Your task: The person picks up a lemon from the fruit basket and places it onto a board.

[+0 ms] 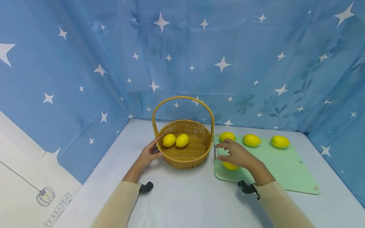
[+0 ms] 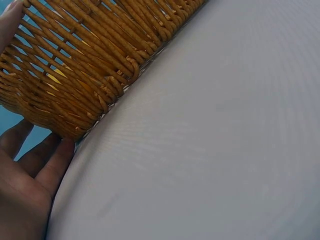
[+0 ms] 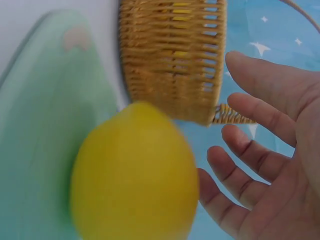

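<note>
The lemon (image 1: 230,166) nearest me lies on the green cutting board (image 1: 288,171), close to the board's left edge and just under my right hand (image 1: 238,155). My right hand hovers over it with the fingers spread wide and relaxed, holding nothing; in the right wrist view the lemon (image 3: 134,172) sits blurred in front of my open palm, apart from the fingers (image 3: 260,115), and I cannot tell whether any fingertip touches it.

To its left stands the wicker basket (image 1: 185,156), round with a tall arched handle (image 1: 182,98). Two lemons (image 1: 175,140) lie side by side in it, touching each other, toward the basket's left side. My left hand (image 1: 149,153) rests against the basket's outer left wall, fingers fairly straight; the left wrist view shows my fingertips (image 2: 57,157) pressed to the woven base where it meets the counter (image 2: 210,150).

Further back on the cutting board, three more lemons lie in a row along its far edge: one (image 1: 227,136) just beyond my right fingertips, one (image 1: 251,140) in the middle, one (image 1: 280,141) to the right, each apart from the next.

A blue cloth with white stars (image 1: 182,57) hangs behind and around the pale counter.
</note>
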The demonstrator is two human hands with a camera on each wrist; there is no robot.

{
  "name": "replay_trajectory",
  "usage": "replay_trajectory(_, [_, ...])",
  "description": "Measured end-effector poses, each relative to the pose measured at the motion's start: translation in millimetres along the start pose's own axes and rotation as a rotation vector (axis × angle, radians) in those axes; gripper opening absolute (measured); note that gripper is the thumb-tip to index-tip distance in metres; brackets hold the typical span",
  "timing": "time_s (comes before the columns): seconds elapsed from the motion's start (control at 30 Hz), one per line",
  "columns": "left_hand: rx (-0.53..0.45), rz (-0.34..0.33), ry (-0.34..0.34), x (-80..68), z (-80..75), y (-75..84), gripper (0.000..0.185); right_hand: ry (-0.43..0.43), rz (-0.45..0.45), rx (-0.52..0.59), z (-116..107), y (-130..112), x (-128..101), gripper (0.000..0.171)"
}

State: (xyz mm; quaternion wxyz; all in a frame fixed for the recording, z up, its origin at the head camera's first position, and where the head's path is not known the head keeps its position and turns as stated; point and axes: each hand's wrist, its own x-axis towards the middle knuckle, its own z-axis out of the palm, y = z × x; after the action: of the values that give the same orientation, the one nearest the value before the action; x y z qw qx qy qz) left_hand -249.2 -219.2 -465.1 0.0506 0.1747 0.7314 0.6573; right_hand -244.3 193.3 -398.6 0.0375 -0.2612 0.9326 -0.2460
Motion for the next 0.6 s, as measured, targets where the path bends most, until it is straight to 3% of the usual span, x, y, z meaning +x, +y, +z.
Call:
replay_trajectory(0.27, [-0.007, -0.001, -0.001, -0.4, 0.1, -0.2, 0.080, 0.020, -0.038, 0.073, 1.2, -20.7, 15.8, 0.046])
replay_trajectory(0.6, [-0.012, 0.007, -0.007, -1.2, 0.9, 0.0, 0.079, 0.041, -0.147, 0.030, 15.8, -44.5, 41.2, 0.042])
